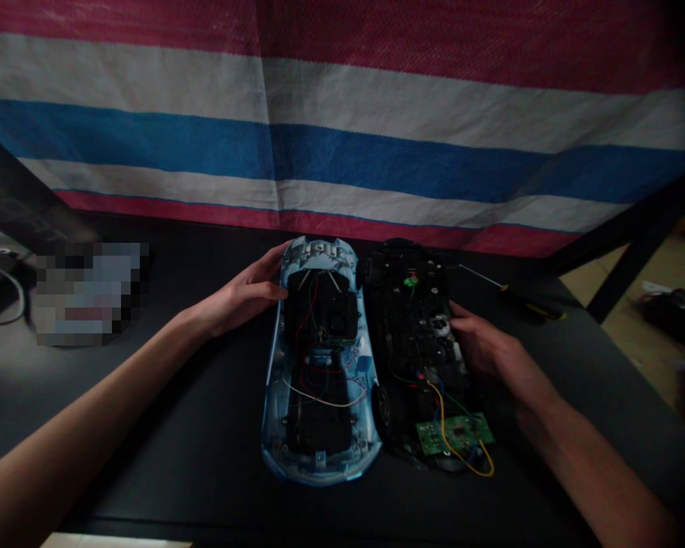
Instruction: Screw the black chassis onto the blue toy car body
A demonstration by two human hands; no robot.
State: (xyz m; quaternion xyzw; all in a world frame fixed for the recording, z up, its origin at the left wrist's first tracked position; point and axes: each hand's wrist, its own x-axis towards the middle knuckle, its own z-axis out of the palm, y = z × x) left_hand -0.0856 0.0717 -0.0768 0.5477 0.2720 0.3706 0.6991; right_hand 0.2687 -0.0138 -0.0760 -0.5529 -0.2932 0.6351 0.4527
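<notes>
A light-blue toy car body shell (321,468) lies upside down on the dark table, with thin red, green and white wires inside it. My left hand (245,297) grips its left edge near the far end, thumb over the rim. Right beside the shell lies a black toy car chassis (414,320) with wheels on its left side. A green circuit board (455,434) rests on the chassis's near end, with a yellow wire looping from it. My right hand (488,346) holds the chassis by its right side; most of its fingers are hidden behind it.
A screwdriver (533,304) with a dark and yellow handle lies on the table (205,441) at the right. A pixelated object (88,293) is at the left, near a white cable (20,297). A striped tarp (331,152) hangs behind the table.
</notes>
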